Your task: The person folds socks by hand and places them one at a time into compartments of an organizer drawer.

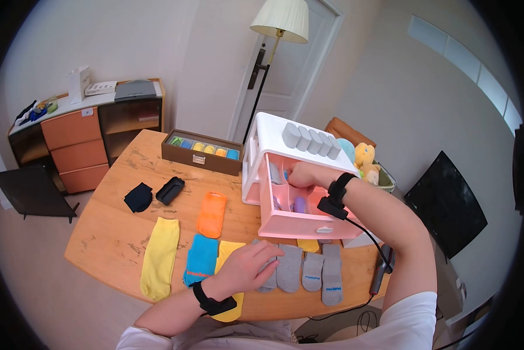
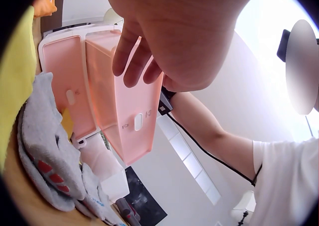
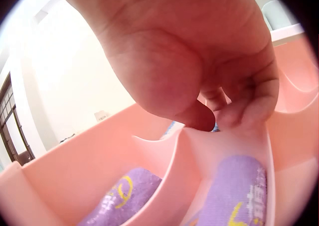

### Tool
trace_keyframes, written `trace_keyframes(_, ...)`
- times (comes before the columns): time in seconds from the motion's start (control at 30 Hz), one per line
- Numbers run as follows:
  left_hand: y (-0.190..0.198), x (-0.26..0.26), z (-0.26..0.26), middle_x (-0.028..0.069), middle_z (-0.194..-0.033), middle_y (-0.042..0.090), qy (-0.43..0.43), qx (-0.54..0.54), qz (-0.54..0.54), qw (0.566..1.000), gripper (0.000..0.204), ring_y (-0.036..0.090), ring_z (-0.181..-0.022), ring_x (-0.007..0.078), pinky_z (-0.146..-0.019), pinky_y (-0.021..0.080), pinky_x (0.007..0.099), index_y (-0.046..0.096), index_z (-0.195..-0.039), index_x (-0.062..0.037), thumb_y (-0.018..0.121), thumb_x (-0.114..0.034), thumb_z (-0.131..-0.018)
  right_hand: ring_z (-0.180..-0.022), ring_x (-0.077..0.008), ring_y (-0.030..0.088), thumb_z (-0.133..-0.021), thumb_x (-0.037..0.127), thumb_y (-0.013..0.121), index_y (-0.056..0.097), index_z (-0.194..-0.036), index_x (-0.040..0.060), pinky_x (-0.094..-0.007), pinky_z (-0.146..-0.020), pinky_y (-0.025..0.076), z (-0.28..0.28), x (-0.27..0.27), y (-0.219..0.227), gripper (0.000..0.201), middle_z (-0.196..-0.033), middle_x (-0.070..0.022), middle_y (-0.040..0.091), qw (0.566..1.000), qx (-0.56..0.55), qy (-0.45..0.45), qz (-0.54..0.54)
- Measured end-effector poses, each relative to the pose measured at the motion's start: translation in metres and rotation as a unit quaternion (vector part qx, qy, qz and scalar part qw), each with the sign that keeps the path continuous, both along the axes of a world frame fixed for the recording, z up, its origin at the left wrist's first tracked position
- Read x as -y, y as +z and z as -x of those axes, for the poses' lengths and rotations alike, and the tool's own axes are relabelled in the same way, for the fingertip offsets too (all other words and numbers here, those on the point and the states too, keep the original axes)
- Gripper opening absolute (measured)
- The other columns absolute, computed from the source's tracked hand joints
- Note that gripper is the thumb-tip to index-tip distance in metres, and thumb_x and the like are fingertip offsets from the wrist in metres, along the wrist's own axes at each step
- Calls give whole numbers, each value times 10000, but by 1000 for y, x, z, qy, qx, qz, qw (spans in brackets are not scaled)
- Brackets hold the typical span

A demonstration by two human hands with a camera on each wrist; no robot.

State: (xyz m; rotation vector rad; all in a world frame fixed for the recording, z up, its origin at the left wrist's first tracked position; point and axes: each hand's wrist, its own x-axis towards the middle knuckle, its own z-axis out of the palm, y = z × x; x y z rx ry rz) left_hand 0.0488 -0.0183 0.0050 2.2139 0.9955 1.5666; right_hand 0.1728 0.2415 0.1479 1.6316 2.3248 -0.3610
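Observation:
My right hand reaches into the pulled-out pink drawer. Its thumb and curled fingers pinch at a rolled sock in a back compartment; only a bit of blue shows between them, the rest hidden. Nearer the right wrist camera, two rolled purple socks with yellow marks lie in separate compartments. A grey rolled sock sits in the back left compartment. My left hand hovers with relaxed fingers over the row of flat grey socks, holding nothing.
Yellow, blue and orange socks lie on the wooden table. Behind them are a black sock, a black tray and a brown box of rolled socks. Grey rounded pieces stand on the white cabinet.

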Motion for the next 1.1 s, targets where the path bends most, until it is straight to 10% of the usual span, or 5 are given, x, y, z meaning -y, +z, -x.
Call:
trace_keyframes(0.6,3,0,-1,123,-976,624,5,2,22,1000,220,660,-856,338,-732,537,418,649,-1122,-65,692,-62,-907,-651,-272,716,-859,166,610,752,-870,-25,-389,-589,578,-21,-5,3,238,-774,-152,722,995,-95,30,11)
trace_keyframes(1.1,8,3,-2,108,-975,633,15,-8,1,1000,180,662,-860,314,-724,543,396,669,-1077,-72,707,-69,-901,-544,-235,525,-735,173,665,661,-628,28,-387,-526,431,5,0,9,181,-694,-124,625,996,64,49,-25)
